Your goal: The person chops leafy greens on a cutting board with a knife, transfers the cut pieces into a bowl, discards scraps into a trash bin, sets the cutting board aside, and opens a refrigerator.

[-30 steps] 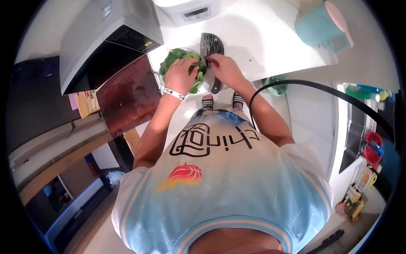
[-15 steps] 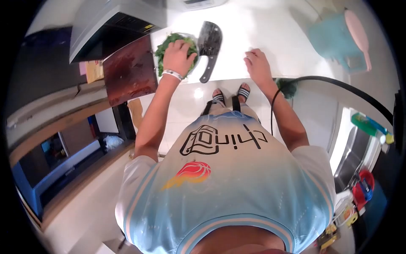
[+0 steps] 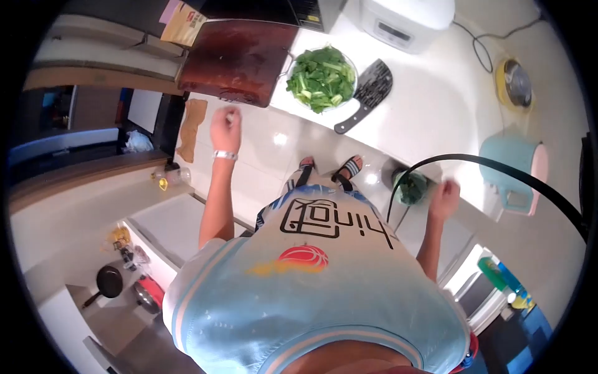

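Observation:
My left hand point(image 3: 225, 131), with a white band at the wrist, hangs in the air near the front edge of the dark red cutting board point(image 3: 240, 59). Its fingers are curled in, and nothing shows in them. My right hand point(image 3: 444, 198) is out to the right, beside the counter edge and near the teal pitcher point(image 3: 507, 168). Motion blurs its fingers. A bowl of cut leafy greens point(image 3: 322, 78) stands on the white counter, away from both hands. Next to it lies a cleaver point(image 3: 369, 95) with a black handle.
A white appliance point(image 3: 408, 25), like a rice cooker, stands at the back of the counter. Below the counter edge is a bin point(image 3: 410, 187) with greens inside. A black cable point(image 3: 498, 163) arcs across the right side. A frying pan point(image 3: 109, 282) is at the lower left.
My left hand has left the greens and moved back towards me. My right hand has moved off the counter, right and back. The view has turned, so the greens and cleaver appear farther right.

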Available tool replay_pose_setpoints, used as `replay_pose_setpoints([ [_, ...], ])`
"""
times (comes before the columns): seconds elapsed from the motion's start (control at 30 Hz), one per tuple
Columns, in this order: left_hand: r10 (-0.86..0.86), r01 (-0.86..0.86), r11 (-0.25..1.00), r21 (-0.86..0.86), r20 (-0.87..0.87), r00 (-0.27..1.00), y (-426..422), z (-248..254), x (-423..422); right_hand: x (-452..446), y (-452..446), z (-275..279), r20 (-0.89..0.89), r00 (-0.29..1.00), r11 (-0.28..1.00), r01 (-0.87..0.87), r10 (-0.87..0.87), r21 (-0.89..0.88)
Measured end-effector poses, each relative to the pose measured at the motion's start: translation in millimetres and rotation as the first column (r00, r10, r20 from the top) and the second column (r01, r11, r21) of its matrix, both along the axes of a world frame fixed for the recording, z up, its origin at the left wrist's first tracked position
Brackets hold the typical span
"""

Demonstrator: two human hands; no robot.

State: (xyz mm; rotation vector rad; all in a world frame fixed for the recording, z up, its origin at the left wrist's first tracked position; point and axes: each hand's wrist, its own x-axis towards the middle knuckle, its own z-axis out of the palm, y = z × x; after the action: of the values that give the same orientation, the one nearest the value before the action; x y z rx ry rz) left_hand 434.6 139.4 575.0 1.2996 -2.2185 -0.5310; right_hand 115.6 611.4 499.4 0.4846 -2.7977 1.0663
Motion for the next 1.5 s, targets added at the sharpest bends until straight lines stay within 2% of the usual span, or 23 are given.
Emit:
replay_pose_setpoints([
  [0.07,0.175,-0.148,0.966,0.210,-0.119,0.977,7,-22,32,21,41,5,0.142,0.979,0.970,0.115,-0.147,0.214],
  [0.1,0.267,-0.206,0.924,0.321,-0.159,0.950,12,-36,46,27,68,-18,0.068,0.993,0.941,0.072,-0.099,0.331],
  [0.13,0.205,-0.147,0.941,0.304,-0.167,0.964,15,-58,53,29,89,-38,-0.008,0.999,0.896,0.041,-0.042,0.442],
  [0.2,0.087,0.000,0.917,0.400,-0.198,0.976,29,-66,40,32,85,-36,0.074,0.997,0.847,-0.014,-0.029,0.531],
  [0.23,-0.015,0.077,0.929,0.362,-0.171,0.985,31,-64,36,31,65,-22,0.183,0.968,0.818,0.035,-0.170,0.574],
  [0.33,-0.072,0.131,0.937,0.322,-0.188,0.979,32,-45,37,41,13,6,-0.004,0.999,0.844,0.031,-0.034,0.535],
  [0.43,-0.040,0.144,0.910,0.389,-0.263,0.964,8,-64,76,56,-74,48,-0.124,0.991,0.960,-0.018,0.055,0.280],
  [0.53,0.017,0.057,0.934,0.353,-0.203,0.979,-17,-74,128,87,-164,84,0.000,0.969,0.969,-0.246,0.246,-0.034],
  [0.67,0.311,-0.163,0.878,0.451,-0.278,0.909,-32,-78,183,120,-279,104,0.130,0.860,0.856,-0.453,0.493,-0.251],
  [0.8,0.348,-0.226,0.836,0.499,-0.166,0.923,-25,-100,222,155,-379,100,0.289,0.622,0.678,-0.586,0.727,-0.443],
  [0.87,0.349,-0.136,0.332,0.933,0.013,0.937,-15,-205,275,171,-419,95,0.320,0.507,0.595,-0.735,0.800,-0.325],
  [0.9,-0.495,0.104,0.430,0.897,0.137,0.858,10,-225,294,179,-435,82,0.305,0.465,0.546,-0.788,0.831,-0.284],
  [0.93,-0.530,-0.123,0.526,0.842,0.437,0.727,65,-269,322,189,-446,82,0.295,0.462,0.534,-0.808,0.836,-0.247],
  [1.0,-0.570,-0.431,0.547,0.717,0.697,0.436,81,-211,308,206,-470,85,0.258,0.487,0.539,-0.820,0.834,-0.195],
  [1.03,-0.390,-0.532,0.527,0.663,0.744,0.542,80,-181,291,205,-480,85,0.259,0.515,0.565,-0.803,0.817,-0.188],
  [1.07,-0.368,-0.506,0.569,0.648,0.751,0.548,75,-171,285,205,-486,82,0.265,0.542,0.594,-0.784,0.797,-0.183],
  [1.2,-0.339,-0.352,0.661,0.662,0.682,0.648,-14,-199,282,201,-483,42,0.124,0.660,0.665,-0.747,0.741,0.004],
  [1.23,-0.285,-0.308,0.742,0.596,0.696,0.659,-56,-250,294,200,-480,48,0.152,0.687,0.689,-0.723,0.711,0.045],
  [1.27,-0.090,-0.321,0.814,0.484,0.652,0.753,-100,-241,281,200,-477,43,0.136,0.721,0.722,-0.690,0.679,0.049],
  [1.3,0.108,-0.237,0.820,0.522,0.265,0.958,-140,-207,267,199,-475,38,0.115,0.757,0.757,-0.651,0.643,0.053],
  [1.33,0.170,-0.194,0.848,0.494,0.094,0.981,-192,-210,258,198,-475,32,0.088,0.794,0.793,-0.607,0.602,0.058],
  [1.43,0.241,-0.098,0.881,0.464,-0.261,0.935,-315,-147,195,204,-482,18,0.235,0.863,0.877,-0.474,0.447,0.072],
  [1.5,0.301,-0.069,0.808,0.585,-0.310,0.902,-370,-118,152,213,-498,22,0.278,0.916,0.950,-0.311,0.290,0.033],
])
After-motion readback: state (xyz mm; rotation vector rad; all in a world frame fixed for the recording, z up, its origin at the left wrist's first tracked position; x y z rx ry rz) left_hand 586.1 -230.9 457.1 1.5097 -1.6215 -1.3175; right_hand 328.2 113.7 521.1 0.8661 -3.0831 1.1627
